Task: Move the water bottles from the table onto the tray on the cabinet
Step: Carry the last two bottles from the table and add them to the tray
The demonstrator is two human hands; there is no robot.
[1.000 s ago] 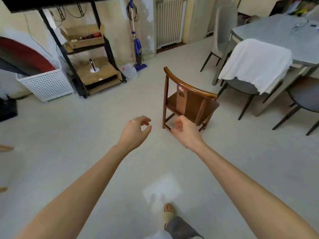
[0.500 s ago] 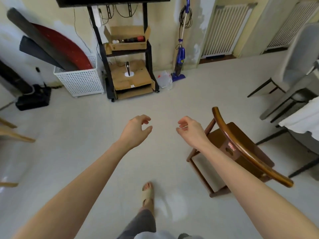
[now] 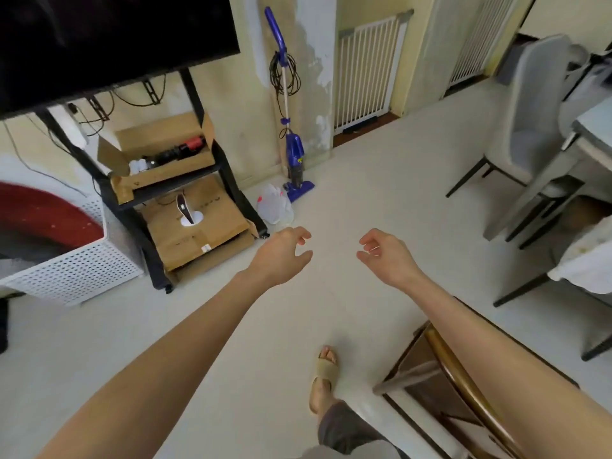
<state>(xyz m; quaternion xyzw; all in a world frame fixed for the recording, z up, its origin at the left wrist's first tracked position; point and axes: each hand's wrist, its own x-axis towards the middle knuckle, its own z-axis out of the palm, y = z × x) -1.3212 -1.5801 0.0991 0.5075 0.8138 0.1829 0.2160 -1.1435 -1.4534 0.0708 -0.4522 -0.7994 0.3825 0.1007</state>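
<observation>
My left hand (image 3: 281,256) and my right hand (image 3: 385,256) are held out in front of me over the pale floor, both empty with fingers loosely curled and apart. No water bottle, tray or cabinet shows in the head view. Only a corner of the grey table (image 3: 592,127) shows at the right edge.
A brown wooden chair (image 3: 457,385) stands close at my lower right. A black TV stand (image 3: 212,167) with cardboard boxes and a white perforated basket (image 3: 76,270) are at left. A blue vacuum (image 3: 296,160) leans on the wall. Grey chairs (image 3: 530,127) stand at right.
The view has swung left and forward: the wooden chair slid from the centre to my lower right, the TV stand came nearer. Both hands stay empty and have spread slightly apart.
</observation>
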